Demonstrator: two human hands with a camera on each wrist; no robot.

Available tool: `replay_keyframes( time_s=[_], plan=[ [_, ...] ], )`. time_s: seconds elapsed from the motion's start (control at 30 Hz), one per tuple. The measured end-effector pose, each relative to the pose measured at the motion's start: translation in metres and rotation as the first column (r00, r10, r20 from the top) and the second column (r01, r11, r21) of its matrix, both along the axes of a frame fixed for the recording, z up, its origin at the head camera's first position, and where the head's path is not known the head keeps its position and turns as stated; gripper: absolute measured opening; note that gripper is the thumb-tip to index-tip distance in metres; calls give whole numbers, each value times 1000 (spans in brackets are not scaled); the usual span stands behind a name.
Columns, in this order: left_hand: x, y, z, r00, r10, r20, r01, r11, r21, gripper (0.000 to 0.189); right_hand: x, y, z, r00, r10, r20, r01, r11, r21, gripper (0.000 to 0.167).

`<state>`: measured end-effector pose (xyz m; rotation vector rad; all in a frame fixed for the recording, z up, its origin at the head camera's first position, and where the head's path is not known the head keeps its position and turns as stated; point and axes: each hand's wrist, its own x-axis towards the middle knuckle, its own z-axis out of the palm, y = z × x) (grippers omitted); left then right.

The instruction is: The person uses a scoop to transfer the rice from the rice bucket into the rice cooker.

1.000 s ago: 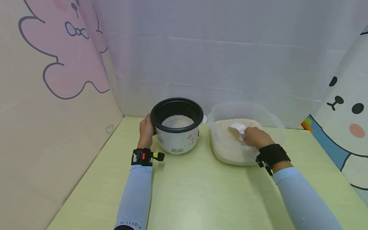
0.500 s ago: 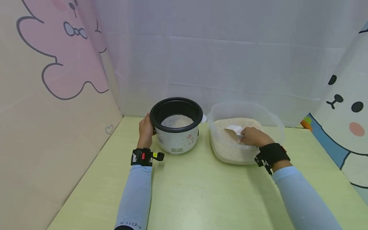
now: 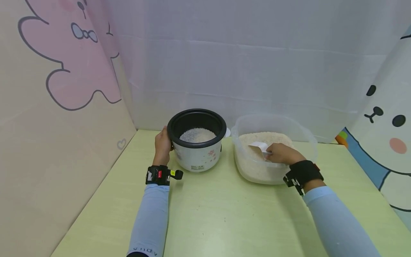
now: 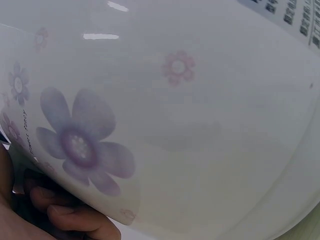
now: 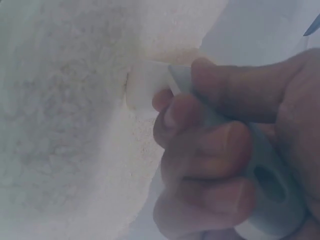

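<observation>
A white rice cooker (image 3: 196, 160) with a black rim and flower prints stands open at the back of the table, white rice (image 3: 198, 135) in its pot. On its left side my left hand (image 3: 163, 146) grips the dark side handle; in the left wrist view its curled fingers (image 4: 75, 218) show beneath the flowered wall. My right hand (image 3: 284, 154) holds a white scoop (image 3: 259, 146) inside a clear plastic tub (image 3: 276, 123), the scoop's bowl dipped into the rice (image 3: 247, 160). In the right wrist view the fingers wrap the scoop's handle (image 5: 272, 210).
Cooker and tub stand side by side on the pale green table (image 3: 218, 214), a small gap between them. Close behind both hangs a white curtain (image 3: 257, 71). Cartoon-printed sheets (image 3: 80, 142) border the table on the left and right.
My right hand has moved the scoop slightly left, and its bowl now sits deeper in the tub's rice. The left hand and the cooker have stayed in place.
</observation>
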<state>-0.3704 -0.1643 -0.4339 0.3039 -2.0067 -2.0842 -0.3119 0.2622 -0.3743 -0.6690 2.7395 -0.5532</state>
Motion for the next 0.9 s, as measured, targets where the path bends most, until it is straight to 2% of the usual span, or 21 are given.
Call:
replay_keyframes(
  time_s=[0.1, 0.3, 0.6, 0.9],
  plan=[
    [0, 0, 1, 1000, 1, 4, -1, 1000, 3, 46, 0, -3, 1, 999, -25, 22, 25, 1000, 15, 34],
    [0, 0, 0, 1000, -1, 2, 1, 1000, 1, 45, 1, -6, 1, 999, -26, 25, 26, 999, 30, 35],
    [0, 1, -2, 999, -2, -43, 2, 1000, 1, 47, 2, -6, 0, 995, -43, 86, 45, 999, -21, 35],
    [0, 2, -1, 999, 7, -41, -7, 1000, -2, 48, 2, -4, 0, 993, -65, 95, 71, 996, -52, 32]
  ],
)
